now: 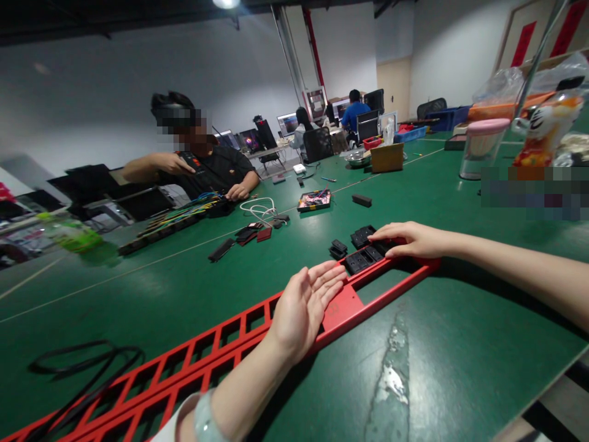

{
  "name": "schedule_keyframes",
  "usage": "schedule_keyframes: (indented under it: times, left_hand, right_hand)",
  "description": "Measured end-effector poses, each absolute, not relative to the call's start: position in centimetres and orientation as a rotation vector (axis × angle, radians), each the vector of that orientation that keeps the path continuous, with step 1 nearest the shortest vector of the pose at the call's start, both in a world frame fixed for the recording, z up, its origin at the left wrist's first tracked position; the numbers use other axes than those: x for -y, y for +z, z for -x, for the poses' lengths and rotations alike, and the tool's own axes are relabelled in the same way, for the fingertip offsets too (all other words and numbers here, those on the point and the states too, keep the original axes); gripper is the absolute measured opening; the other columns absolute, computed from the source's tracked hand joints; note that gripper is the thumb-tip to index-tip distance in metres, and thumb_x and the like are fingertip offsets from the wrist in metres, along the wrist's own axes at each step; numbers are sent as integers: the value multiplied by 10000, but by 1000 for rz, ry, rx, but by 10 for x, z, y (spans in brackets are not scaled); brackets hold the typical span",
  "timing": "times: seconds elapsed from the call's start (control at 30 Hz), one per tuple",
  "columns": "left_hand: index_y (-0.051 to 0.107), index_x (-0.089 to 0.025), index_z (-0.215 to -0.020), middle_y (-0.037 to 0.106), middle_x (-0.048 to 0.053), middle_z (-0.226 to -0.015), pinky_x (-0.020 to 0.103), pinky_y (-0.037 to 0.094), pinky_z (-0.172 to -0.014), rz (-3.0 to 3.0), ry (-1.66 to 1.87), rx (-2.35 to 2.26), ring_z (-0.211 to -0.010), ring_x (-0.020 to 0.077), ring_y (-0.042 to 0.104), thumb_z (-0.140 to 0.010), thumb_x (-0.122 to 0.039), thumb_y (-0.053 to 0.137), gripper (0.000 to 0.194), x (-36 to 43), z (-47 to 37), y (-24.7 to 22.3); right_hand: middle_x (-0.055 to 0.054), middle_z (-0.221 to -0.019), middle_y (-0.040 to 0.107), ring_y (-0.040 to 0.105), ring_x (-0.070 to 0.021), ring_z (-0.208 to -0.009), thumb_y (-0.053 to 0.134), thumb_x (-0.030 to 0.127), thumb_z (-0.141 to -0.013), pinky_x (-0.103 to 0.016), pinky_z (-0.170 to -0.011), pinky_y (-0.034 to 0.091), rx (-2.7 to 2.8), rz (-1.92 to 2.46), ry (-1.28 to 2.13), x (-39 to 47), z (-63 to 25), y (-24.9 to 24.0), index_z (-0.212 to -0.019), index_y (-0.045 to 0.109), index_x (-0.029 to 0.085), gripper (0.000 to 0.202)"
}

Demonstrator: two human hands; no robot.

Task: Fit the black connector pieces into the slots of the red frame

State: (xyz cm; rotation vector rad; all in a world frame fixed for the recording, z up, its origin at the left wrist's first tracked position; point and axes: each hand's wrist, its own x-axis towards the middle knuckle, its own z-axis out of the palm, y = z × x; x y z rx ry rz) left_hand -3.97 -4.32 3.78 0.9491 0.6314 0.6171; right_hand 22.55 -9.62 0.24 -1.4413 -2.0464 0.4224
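A long red frame (pixel 343 310) with rows of rectangular openings lies slantwise across the green table. My left hand (pixel 306 304) rests over it, palm up, fingers stretched toward the black parts and holding nothing. At the frame's far right end, my right hand (pixel 411 239) reaches over a group of black rectangular plastic parts (pixel 361 261), its fingertips touching them. Thumb and fingers of that hand are apart, and I see no part lifted. Another black part (pixel 363 235) lies just behind, and a smaller black piece (pixel 338 248) sits to its left.
Opposite, a person (pixel 202 159) in a black shirt handles a strip with coloured wires (pixel 184 215). A black cable (pixel 87 368) crosses the red frame at left. Mid-table are a small tray (pixel 314 201) and a black block (pixel 362 200). A pink-lidded jar (pixel 483 150) stands at right.
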Motion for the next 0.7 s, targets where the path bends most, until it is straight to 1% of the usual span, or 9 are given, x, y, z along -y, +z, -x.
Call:
schedule_keyframes:
  times: [0.23,0.47,0.6,0.7]
  left_hand:
    - [549,-44,-1018,583,193,-1088,387,343,-992,-960,636,-636,-1033,247,551,-834,-282,366,352,43,39,36]
    - [554,-52,-1003,601,176,-1055,386,342,-988,-991,662,-627,-1024,240,555,-846,-278,363,335,44,38,34]
    - [571,-75,-1004,605,149,-1056,401,327,-991,-1153,680,-584,-1060,244,527,-844,-302,407,323,45,39,26]
    - [566,-109,-1060,578,120,-1121,392,305,-1006,-1401,655,-556,-1092,232,499,-848,-299,432,315,47,41,21]
  right_hand:
    - [-63,-1188,542,494,-196,-1086,552,331,-766,-346,-971,346,2037,1435,413,95,-224,2,-1196,520,220,445]
    - [-73,-1151,569,513,-200,-1056,552,350,-770,-348,-943,367,2065,1445,333,93,-223,0,-1177,539,211,430]
    - [-68,-1143,579,520,-196,-1049,549,359,-774,-336,-924,380,2076,1454,307,93,-224,0,-1185,533,221,434]
    - [-65,-1145,583,518,-197,-1049,552,359,-774,-334,-922,380,2094,1456,285,93,-225,-1,-1197,524,224,445]
